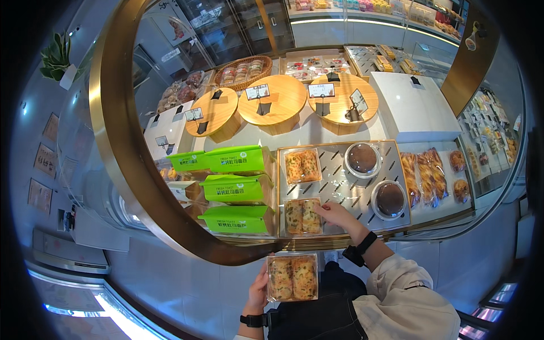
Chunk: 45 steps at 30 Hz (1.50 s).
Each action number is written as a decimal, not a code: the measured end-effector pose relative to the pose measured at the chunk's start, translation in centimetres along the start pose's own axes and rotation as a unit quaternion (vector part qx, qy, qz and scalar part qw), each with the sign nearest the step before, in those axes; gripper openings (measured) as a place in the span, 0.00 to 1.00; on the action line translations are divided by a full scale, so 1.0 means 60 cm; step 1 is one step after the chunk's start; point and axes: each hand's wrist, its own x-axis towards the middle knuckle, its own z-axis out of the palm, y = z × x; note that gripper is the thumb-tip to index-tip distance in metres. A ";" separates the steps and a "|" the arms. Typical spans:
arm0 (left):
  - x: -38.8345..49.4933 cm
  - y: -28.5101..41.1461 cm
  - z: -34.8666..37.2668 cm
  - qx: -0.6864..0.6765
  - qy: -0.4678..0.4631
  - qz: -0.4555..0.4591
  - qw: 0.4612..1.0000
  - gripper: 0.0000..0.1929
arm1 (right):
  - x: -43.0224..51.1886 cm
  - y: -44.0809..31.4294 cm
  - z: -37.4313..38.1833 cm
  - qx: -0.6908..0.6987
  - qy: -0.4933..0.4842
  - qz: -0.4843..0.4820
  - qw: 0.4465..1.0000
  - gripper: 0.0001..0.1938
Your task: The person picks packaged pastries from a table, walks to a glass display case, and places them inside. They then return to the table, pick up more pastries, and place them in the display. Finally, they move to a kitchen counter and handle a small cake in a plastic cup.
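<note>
In front of my body, my left hand (257, 285) grips the left side of a clear plastic box (292, 277) with two golden bread rolls flecked with green. My right hand (338, 215) reaches over the display tray (335, 191). Its fingertips touch the right part of a second clear box of herb-flecked rolls (302, 216) at the tray's near left corner; whether they grip it is unclear. Behind that box lies another clear box of rolls (302, 166), with orange and green bits on top. Two round brown cakes in clear tubs (362, 160) stand along the tray's right side.
Green-topped toast bags (238, 219) stand left of the tray. Twisted pastries in clear bags (431, 176) lie to its right. Round wooden stands (272, 100) with sign holders and a white block (414, 106) rise behind. A curved brass frame (114, 170) arches over the left side.
</note>
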 end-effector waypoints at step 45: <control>0.369 -0.079 -0.065 0.252 0.238 0.132 0.929 0.18 | -0.090 0.089 -0.112 0.350 0.123 0.001 0.929 0.29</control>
